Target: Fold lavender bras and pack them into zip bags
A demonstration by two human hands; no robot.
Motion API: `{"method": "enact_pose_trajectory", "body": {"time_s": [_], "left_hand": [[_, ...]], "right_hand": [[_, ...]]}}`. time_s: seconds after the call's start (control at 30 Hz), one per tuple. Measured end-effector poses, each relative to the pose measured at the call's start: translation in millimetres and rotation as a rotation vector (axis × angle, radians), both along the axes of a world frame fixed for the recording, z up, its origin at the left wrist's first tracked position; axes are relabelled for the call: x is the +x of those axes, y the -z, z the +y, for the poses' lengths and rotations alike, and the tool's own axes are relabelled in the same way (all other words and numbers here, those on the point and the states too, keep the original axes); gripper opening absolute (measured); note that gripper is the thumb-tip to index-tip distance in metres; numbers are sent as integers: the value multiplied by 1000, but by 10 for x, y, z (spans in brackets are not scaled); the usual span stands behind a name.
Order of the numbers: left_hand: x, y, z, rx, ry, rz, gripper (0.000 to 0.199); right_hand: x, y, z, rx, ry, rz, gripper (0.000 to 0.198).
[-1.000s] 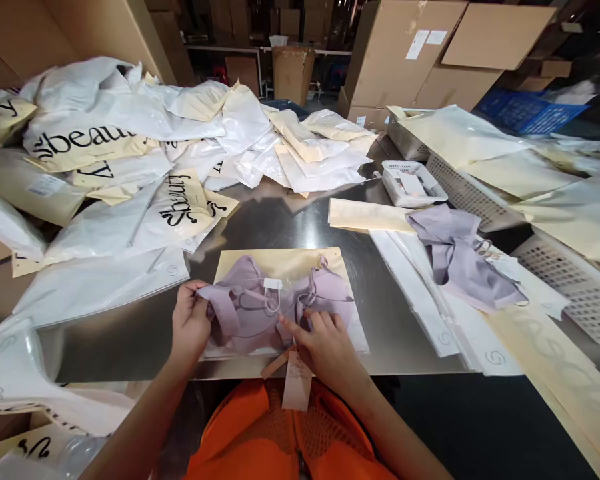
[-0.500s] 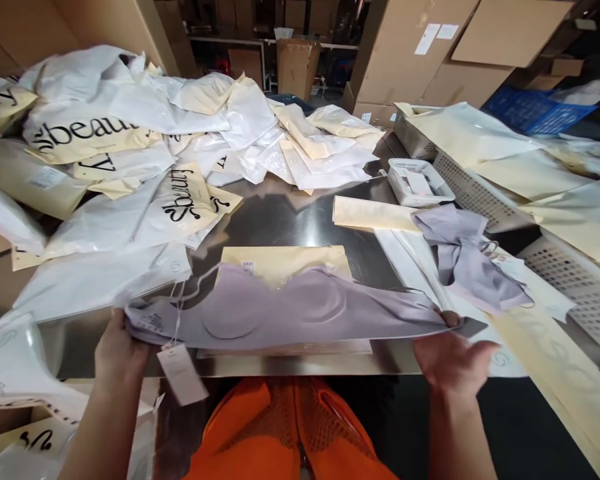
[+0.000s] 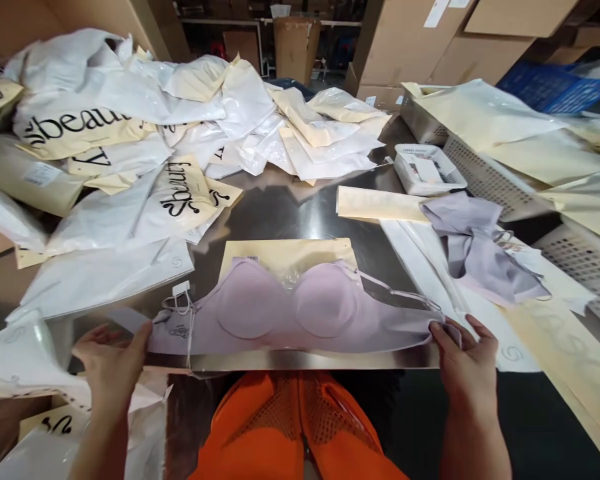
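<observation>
A lilac bra point(image 3: 280, 320) lies stretched flat along the table's front edge, cups facing up. My left hand point(image 3: 115, 353) pinches the end of its left band, beside a white cord and tag loop point(image 3: 181, 293). At the other end, my right hand point(image 3: 465, 343) grips the right band between thumb and fingers. Under the bra, a cream packing bag point(image 3: 310, 248) shows past the cups' upper edge. A second lilac garment point(image 3: 485, 247) rests crumpled to the right, on white and cream bags.
Filled white and cream bags point(image 3: 125, 173) are heaped at the left and back of the metal table point(image 3: 280, 207). A small white basket point(image 3: 427, 170) holds little items. Perforated crates point(image 3: 500, 183) with cream bags line the right side. Cardboard boxes point(image 3: 420, 53) stand behind.
The bra has come down onto the bag and its cups now face up more fully. Its hanging paper tag has dropped from view. Both hands have turned, with fingers spread more.
</observation>
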State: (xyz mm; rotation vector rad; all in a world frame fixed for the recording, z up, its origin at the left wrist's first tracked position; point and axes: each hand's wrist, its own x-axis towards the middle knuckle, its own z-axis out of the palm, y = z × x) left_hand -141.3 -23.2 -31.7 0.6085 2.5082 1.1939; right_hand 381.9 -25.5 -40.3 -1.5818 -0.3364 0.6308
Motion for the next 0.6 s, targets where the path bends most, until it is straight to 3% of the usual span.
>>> {"method": "enact_pose_trajectory", "body": {"time_s": [0.03,0.1,0.17,0.23,0.37,0.5,0.6], "left_hand": [[108,-37,-72,-74,55,239,65],[339,-81,-214,-300,313,588,60],[526,-66,-339,-544,648,645,54],[611,-15,-427,-646,880,588,49],[482,-52,-445,-677,993,482,26],[258,-294,-376,-870,951,464,22],[186,-246,-463,-1076,928,393,32]], "right_hand": [[4,-13,1,-20,-21,-61,85],[5,-41,12,-64,-55,-130,89],[0,-56,30,-99,-61,-143,91],[-8,-51,47,-120,-63,-140,93],[-33,-11,63,-160,-83,-107,90],[-60,-15,36,-180,-112,-66,85],[-76,-32,-10,-160,-110,-55,81]]}}
